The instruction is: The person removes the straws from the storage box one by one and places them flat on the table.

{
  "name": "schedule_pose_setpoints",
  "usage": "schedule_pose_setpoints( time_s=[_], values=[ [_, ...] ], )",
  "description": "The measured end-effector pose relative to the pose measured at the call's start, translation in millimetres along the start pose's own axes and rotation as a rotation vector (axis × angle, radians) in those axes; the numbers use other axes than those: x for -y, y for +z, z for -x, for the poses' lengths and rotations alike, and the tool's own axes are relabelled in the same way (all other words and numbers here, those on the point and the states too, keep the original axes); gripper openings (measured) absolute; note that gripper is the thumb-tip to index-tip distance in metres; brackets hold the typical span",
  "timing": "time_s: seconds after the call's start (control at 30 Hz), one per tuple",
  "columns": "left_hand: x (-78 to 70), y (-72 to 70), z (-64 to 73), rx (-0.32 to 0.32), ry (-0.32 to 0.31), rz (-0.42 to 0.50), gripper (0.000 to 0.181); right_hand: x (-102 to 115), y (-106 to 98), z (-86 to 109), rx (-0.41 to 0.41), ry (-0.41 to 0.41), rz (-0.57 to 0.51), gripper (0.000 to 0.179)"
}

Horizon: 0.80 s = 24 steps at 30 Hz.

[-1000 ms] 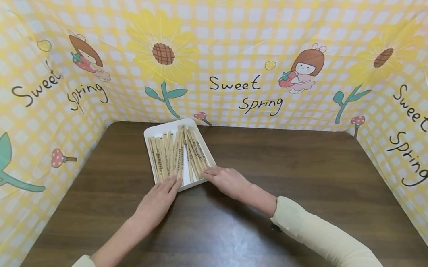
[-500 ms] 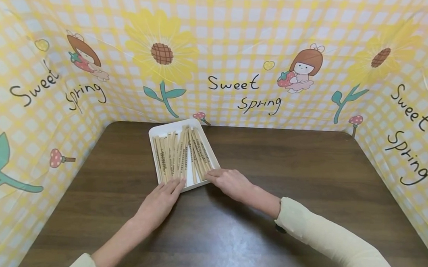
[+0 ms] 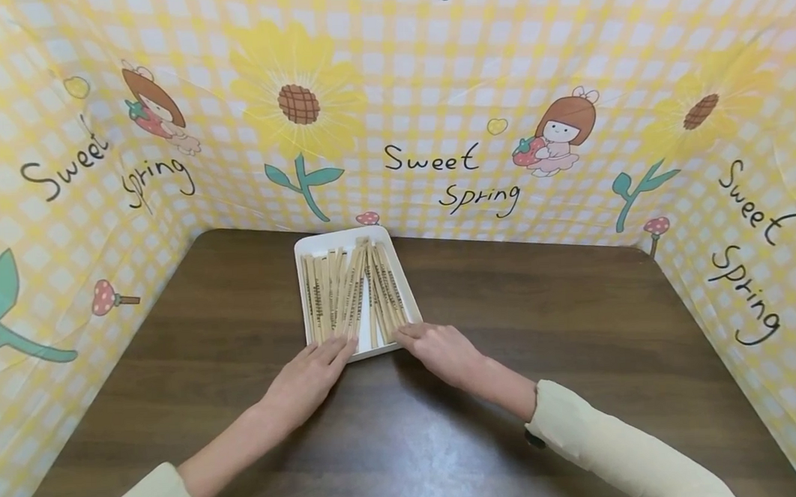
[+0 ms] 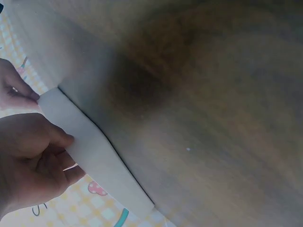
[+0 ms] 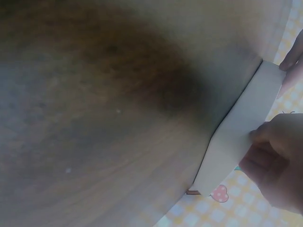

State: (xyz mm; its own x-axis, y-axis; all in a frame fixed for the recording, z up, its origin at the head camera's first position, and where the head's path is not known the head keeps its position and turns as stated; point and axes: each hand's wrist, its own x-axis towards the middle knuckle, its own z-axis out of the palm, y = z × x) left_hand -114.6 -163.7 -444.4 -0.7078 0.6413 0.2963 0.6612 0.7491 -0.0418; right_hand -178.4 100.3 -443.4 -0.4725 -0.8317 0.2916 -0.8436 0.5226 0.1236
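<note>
A shallow white tray (image 3: 406,282) stands on the brown table, slightly turned, near its back edge. Inside lie several long, slim tan sticks (image 3: 335,289) with dark printing, in two loose bunches with a gap between them. My left hand (image 3: 310,377) grips the front rim; the left wrist view has its thumb on the outer wall (image 4: 94,151) and its fingers over the rim. At the front right corner my right hand (image 3: 444,351) pinches the tray likewise, thumb (image 5: 255,136) against the outside. Seen from above, the fingers overlap the near ends of the sticks.
Dark wood-grain table (image 3: 543,308) surrounds the tray. Yellow checked cloth (image 3: 416,82) with printed flowers and lettering rises behind it and on both sides. Light sleeves (image 3: 603,433) cover the forearms.
Both hands have slid the tray to the right and slightly toward the front of the table. The sticks travel with it, and the grip looks the same.
</note>
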Motion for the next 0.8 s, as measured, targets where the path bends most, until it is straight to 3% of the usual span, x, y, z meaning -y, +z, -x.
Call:
schedule_pose_setpoints(
  time_s=[0.43,0.8],
  values=[
    [-8.3,2.1,-12.1,0.031,0.061,0.012,0.048,0.7,-4.1,21.1,-0.056,0.033,0.002,0.028],
    [-13.7,6.6,-20.9,0.057,0.104,-0.001,0.049,1.9,-7.6,38.1,-0.072,0.085,0.009,0.034]
  ],
)
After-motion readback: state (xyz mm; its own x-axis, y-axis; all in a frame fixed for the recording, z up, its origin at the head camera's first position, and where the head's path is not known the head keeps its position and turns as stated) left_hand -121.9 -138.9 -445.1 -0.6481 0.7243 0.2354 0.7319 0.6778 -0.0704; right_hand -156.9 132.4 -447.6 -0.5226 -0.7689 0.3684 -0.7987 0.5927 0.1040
